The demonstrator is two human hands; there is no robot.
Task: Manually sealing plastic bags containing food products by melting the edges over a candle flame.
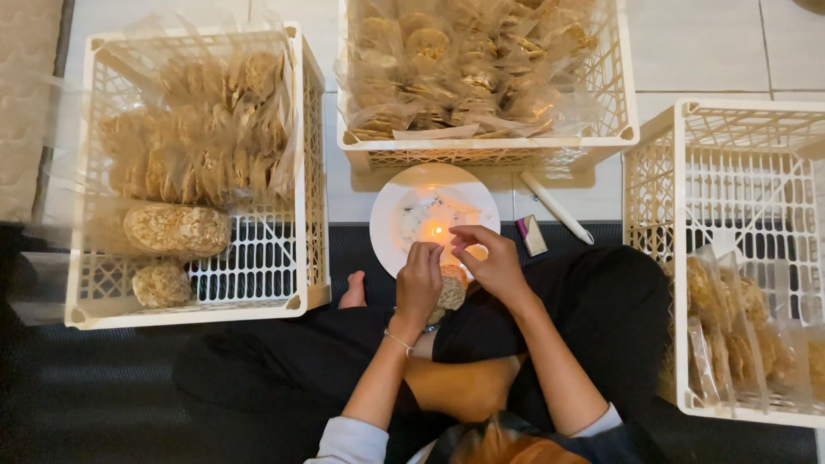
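Both hands pinch the cracker bag (450,290) over the lap, left hand (418,282) and right hand (491,262) closed on its film top beside the candle flame (436,230): looks light, thin, slippery, contents brittle, so grip film edge only.

Clear cracker bags (198,137) fill three white crates (193,305); one bag (449,288) lies in hand.

A plate (388,206) with a candle (436,230) lies before the hands, between a left crate (305,172) and right crate (662,172), a third crate (490,155) behind it.
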